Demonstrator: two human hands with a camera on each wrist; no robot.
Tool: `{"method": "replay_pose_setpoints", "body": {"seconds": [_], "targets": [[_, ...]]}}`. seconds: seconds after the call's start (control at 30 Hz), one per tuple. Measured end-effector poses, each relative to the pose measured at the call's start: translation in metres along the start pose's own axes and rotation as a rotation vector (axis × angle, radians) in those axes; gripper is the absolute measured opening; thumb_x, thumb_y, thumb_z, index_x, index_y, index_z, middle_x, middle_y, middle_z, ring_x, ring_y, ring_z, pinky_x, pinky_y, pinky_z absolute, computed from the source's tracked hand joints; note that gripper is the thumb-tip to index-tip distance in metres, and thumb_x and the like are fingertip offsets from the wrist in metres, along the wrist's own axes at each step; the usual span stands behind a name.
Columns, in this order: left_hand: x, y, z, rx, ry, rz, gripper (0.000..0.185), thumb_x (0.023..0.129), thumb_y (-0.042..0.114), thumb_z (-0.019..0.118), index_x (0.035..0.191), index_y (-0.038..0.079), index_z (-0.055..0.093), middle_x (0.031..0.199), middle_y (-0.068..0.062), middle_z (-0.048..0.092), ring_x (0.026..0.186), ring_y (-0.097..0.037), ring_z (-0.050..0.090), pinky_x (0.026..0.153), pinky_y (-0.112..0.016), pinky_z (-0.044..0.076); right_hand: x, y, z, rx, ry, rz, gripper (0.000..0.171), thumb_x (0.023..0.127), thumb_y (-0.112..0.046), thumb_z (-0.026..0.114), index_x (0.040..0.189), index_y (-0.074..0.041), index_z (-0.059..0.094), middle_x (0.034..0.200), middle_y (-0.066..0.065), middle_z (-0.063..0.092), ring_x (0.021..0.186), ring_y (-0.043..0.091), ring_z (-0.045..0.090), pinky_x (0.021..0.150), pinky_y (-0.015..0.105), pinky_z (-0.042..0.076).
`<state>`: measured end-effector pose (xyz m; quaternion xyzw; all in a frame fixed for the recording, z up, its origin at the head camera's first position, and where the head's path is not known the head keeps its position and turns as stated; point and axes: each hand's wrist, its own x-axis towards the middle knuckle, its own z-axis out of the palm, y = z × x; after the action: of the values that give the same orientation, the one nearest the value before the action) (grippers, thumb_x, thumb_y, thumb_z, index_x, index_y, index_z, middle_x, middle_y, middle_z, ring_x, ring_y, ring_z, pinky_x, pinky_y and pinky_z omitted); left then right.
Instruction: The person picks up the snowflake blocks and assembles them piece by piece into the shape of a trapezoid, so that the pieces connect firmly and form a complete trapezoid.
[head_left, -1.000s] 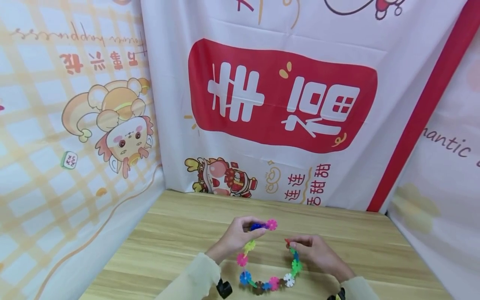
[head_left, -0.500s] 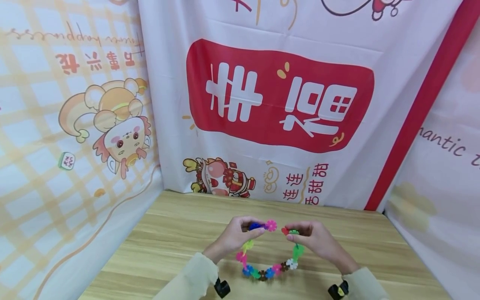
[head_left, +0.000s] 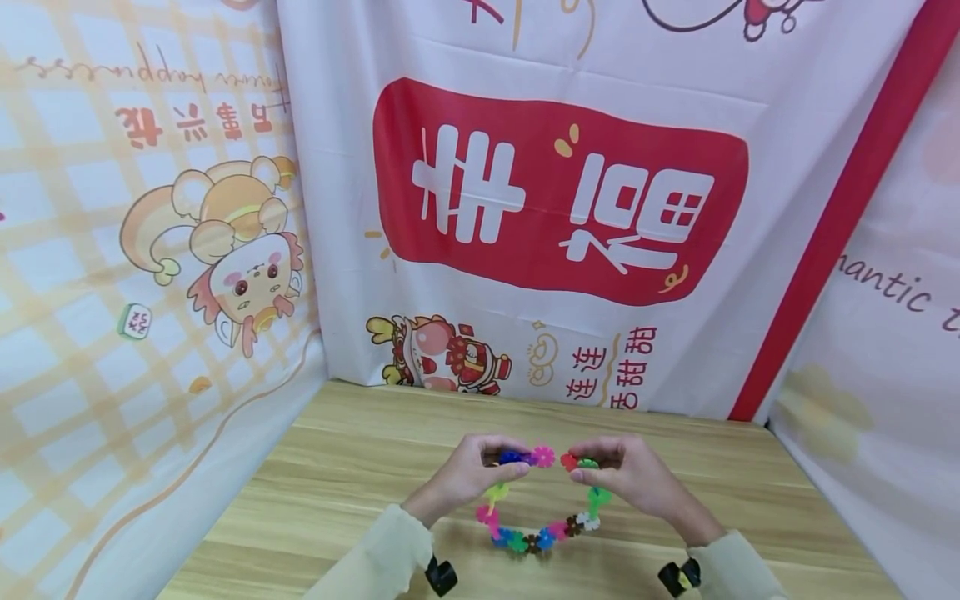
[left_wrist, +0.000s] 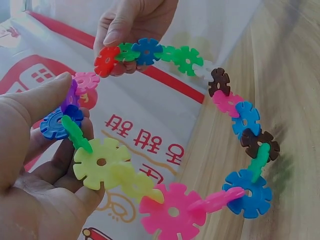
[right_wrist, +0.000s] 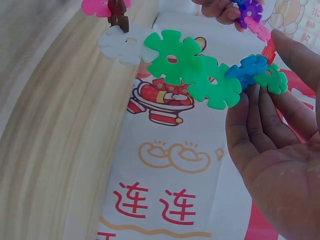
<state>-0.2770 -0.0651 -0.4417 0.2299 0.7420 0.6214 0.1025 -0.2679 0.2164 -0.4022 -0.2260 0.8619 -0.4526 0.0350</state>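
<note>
I am holding a chain of plastic snowflake discs (head_left: 536, 533) above the wooden table (head_left: 352, 467), its two ends raised and its middle sagging in a loop close over the tabletop. My left hand (head_left: 468, 475) is pinching the end with the blue disc (left_wrist: 54, 125) and the pink disc (left_wrist: 86, 81), thumb over curled fingers. My right hand (head_left: 626, 475) is pinching the other end, where the red disc (left_wrist: 106, 61) is sticking out, nearly touching the pink one.

I am judging the chain as very light. Each disc looks stiff, thin and glossy, with notched petals round a small centre hole. The joints are only slotted notches, so the chain is likely bending there and could pop apart under a twist. The plastic looks slippery on its flat faces, so I am judging that the best hold is across a disc's faces near an end, not on the sagging middle.

Behind the table, printed cloth banners (head_left: 562, 208) are hanging.
</note>
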Motion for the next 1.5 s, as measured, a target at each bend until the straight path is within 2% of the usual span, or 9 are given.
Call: {"method": "replay_pose_setpoints", "body": {"seconds": [0.13, 0.3, 0.57, 0.83, 1.07, 1.33, 1.5], "targets": [[0.000, 0.001, 0.001, -0.004, -0.014, 0.007, 0.038, 0.083, 0.045, 0.073, 0.115, 0.026, 0.067, 0.113, 0.000, 0.069, 0.098, -0.019, 0.065, 0.083, -0.032, 0.057, 0.000, -0.004, -0.002, -0.019, -0.011, -0.018, 0.035, 0.079, -0.039, 0.078, 0.109, -0.023, 0.070, 0.103, -0.002, 0.074, 0.084, 0.017, 0.070, 0.073, 0.027, 0.059], [0.001, 0.002, 0.002, -0.001, -0.023, 0.025, 0.038, 0.084, 0.043, 0.072, 0.116, 0.024, 0.067, 0.112, -0.001, 0.069, 0.097, -0.019, 0.065, 0.084, -0.036, 0.057, 0.002, -0.007, -0.006, -0.042, -0.022, -0.057, 0.036, 0.080, -0.040, 0.076, 0.110, -0.020, 0.070, 0.101, 0.000, 0.074, 0.081, 0.014, 0.070, 0.071, 0.027, 0.059], [0.001, 0.005, 0.003, -0.004, -0.033, 0.039, 0.035, 0.085, 0.042, 0.072, 0.115, 0.025, 0.068, 0.112, -0.001, 0.070, 0.098, -0.020, 0.065, 0.085, -0.040, 0.057, 0.001, -0.009, -0.007, -0.064, -0.036, -0.030, 0.032, 0.080, -0.040, 0.077, 0.108, -0.025, 0.071, 0.099, -0.005, 0.074, 0.082, 0.018, 0.070, 0.071, 0.027, 0.059], [0.003, 0.005, 0.005, 0.004, -0.039, 0.045, 0.035, 0.086, 0.040, 0.071, 0.117, 0.024, 0.067, 0.114, -0.001, 0.069, 0.098, -0.019, 0.066, 0.085, -0.038, 0.057, 0.001, -0.008, -0.004, -0.060, -0.042, -0.057, 0.033, 0.079, -0.038, 0.077, 0.106, -0.020, 0.072, 0.097, 0.002, 0.074, 0.078, 0.016, 0.069, 0.068, 0.026, 0.059], [0.005, 0.007, 0.009, -0.011, -0.040, 0.036, 0.034, 0.085, 0.039, 0.073, 0.115, 0.024, 0.068, 0.113, -0.001, 0.069, 0.099, -0.020, 0.066, 0.087, -0.041, 0.057, 0.000, -0.007, -0.003, -0.038, -0.025, -0.063, 0.031, 0.079, -0.038, 0.077, 0.105, -0.022, 0.072, 0.095, -0.001, 0.074, 0.077, 0.014, 0.069, 0.068, 0.028, 0.059], [0.005, 0.013, 0.013, 0.026, -0.022, 0.011, 0.029, 0.084, 0.038, 0.074, 0.110, 0.028, 0.071, 0.107, 0.001, 0.071, 0.092, -0.018, 0.066, 0.078, -0.034, 0.058, 0.001, -0.003, -0.002, -0.031, -0.009, -0.109, 0.025, 0.081, -0.026, 0.077, 0.105, -0.019, 0.072, 0.093, 0.001, 0.074, 0.074, 0.014, 0.068, 0.065, 0.027, 0.058], [0.008, 0.013, 0.012, 0.026, -0.026, 0.017, 0.029, 0.085, 0.038, 0.073, 0.111, 0.027, 0.071, 0.108, 0.001, 0.070, 0.092, -0.018, 0.066, 0.080, -0.038, 0.058, 0.004, -0.005, -0.002, -0.046, -0.014, -0.080, 0.025, 0.082, -0.029, 0.076, 0.105, -0.021, 0.072, 0.094, -0.001, 0.074, 0.075, 0.014, 0.067, 0.064, 0.025, 0.057]]}}
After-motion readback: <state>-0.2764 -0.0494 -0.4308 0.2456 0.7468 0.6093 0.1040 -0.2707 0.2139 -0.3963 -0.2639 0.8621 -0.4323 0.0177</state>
